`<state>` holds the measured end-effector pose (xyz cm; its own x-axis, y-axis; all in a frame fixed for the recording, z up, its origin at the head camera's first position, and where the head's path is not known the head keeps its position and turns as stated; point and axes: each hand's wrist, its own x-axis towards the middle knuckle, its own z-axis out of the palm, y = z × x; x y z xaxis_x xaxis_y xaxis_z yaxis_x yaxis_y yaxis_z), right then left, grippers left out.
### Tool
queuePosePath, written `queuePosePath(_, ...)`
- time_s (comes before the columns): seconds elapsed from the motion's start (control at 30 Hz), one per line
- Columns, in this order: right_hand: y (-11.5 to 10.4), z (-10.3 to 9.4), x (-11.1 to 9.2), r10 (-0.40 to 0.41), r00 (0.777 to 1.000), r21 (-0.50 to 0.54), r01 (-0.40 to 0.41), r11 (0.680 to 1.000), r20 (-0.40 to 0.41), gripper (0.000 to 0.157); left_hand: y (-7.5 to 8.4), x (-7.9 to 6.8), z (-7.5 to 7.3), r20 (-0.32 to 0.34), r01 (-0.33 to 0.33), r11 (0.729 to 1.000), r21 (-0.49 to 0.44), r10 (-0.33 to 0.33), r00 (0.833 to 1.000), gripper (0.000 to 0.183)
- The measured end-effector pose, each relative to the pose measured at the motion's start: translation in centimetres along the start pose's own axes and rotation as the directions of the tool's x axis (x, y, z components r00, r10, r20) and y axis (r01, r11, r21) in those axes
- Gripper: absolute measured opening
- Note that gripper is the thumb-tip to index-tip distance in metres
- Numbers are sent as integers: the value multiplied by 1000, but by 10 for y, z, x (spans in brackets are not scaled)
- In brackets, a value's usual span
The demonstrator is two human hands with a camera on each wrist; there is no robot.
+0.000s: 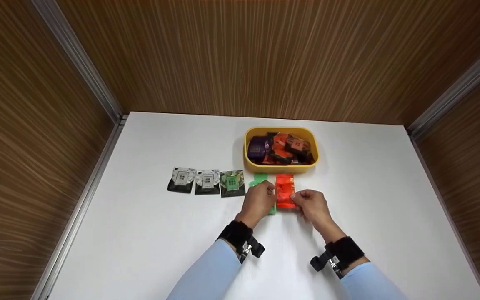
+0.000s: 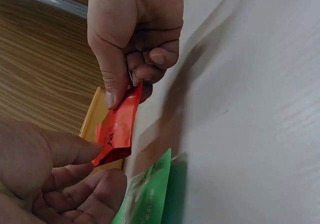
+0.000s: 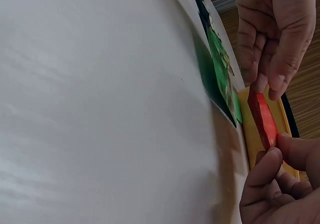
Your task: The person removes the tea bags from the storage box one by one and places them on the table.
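Note:
A glossy red sachet (image 1: 285, 191) is held up over the white table, just in front of the yellow container. My right hand (image 1: 313, 205) pinches its right edge between thumb and fingers, plainly seen in the right wrist view, where the red sachet (image 3: 267, 119) appears edge-on. At the sachet's other side is my left hand (image 1: 261, 199); in the left wrist view its thumb (image 2: 75, 149) reaches the sachet's edge, the fingers apart from the thumb. A green sachet (image 2: 152, 196) lies on the table beneath the left hand, partly covered by it in the head view.
Left of the hands, two grey-and-black sachets (image 1: 207, 182) and a green-and-black sachet (image 1: 232, 183) lie in a row. Behind, the yellow container (image 1: 281, 168) holds several orange, black and purple packets. Wood-grain panels (image 1: 240, 58) wall the table at back and sides.

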<state>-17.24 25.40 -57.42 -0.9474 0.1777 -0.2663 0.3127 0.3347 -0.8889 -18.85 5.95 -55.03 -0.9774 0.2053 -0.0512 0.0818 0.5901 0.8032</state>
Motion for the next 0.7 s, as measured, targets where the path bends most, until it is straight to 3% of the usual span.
queuePosePath(0.13, 3, 0, 5, 25, 1000, -44, -25, 999, 1, 21, -4, -1, 1, -8, -76, 992, 99, 77, 997, 22)
queuePosePath(0.2, 3, 1, 7, 22, 1000, -59, -22, 998, 4, 20, -6, -1, 3, -8, -136, 971, 198, 140, 990, 26)
queuePosePath(0.27, 2, 2, 9, 19, 1000, -77, -19, 997, 4, 19, -6, -1, 6, -6, -204, 921, 333, 219, 976, 28)
queuePosePath(0.37, 0, 5, 12, 15, 1000, -125, -14, 992, 3, 18, -7, -3, 12, 4, -268, 814, 516, 311, 950, 27)
queuePosePath(0.47, -4, 7, 13, 19, 1000, -186, -19, 982, 0, 19, -6, -7, 16, 27, -279, 755, 594, 328, 944, 23)
queuePosePath(0.7, -8, 10, 12, -1, 1000, -285, -6, 959, -27, 23, -6, -9, 22, 61, -275, 734, 621, 304, 951, 20)
